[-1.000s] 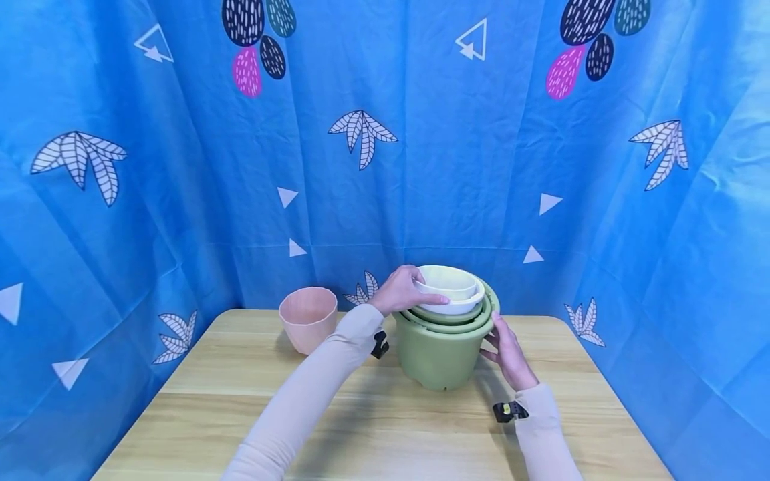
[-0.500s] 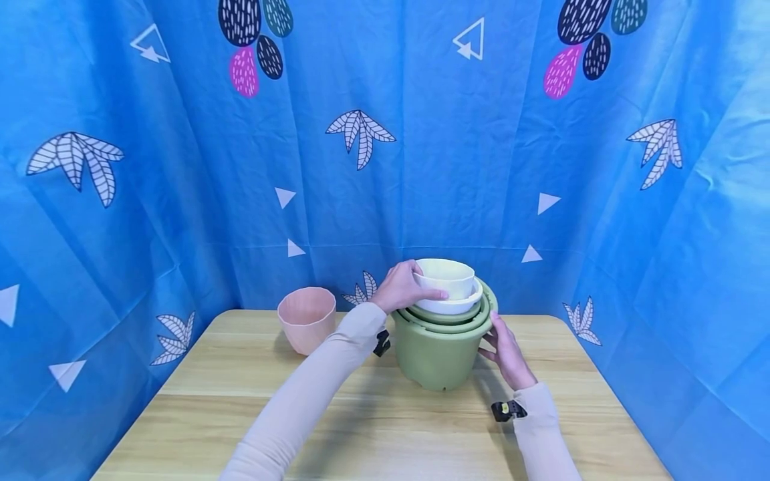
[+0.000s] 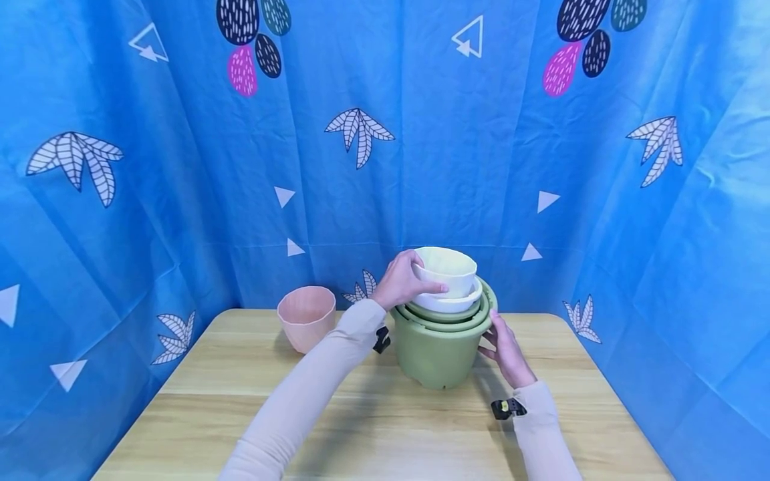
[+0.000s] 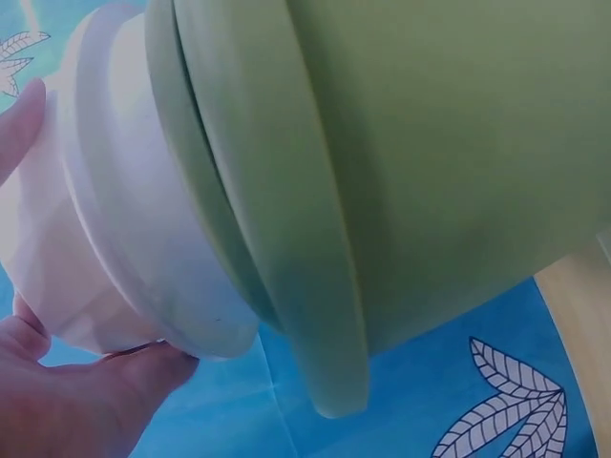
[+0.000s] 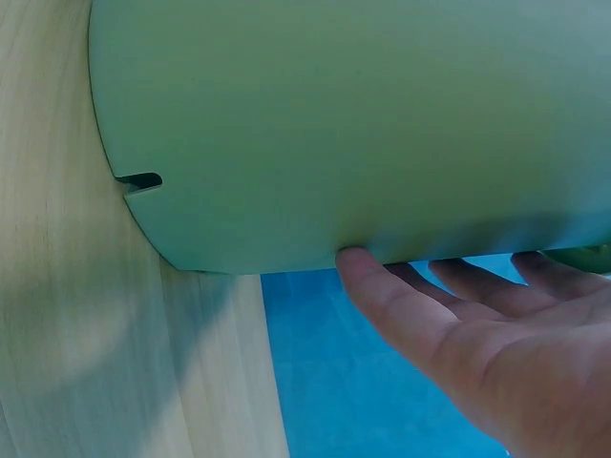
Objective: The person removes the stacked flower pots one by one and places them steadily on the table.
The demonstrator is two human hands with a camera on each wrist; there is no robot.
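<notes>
My left hand pinches the small cream-white flower pot by its near left side, thumb in front. This pot sits partway up out of a second white pot. Below, that one nests in green flower pots, the outermost a large green pot upright on the table. In the left wrist view, the thumb and a finger lie against the small pot. At the green pot's right side, my right hand rests its extended fingers near the rim; the right wrist view shows the fingertips at its wall.
A pink faceted flower pot stands on the left of the wooden table, close behind my left forearm. A blue patterned curtain hangs around the back and both sides of the table.
My left hand has raised the small cream-white pot, so more of its wall shows above the second white pot. The right hand stays at the green pot.
</notes>
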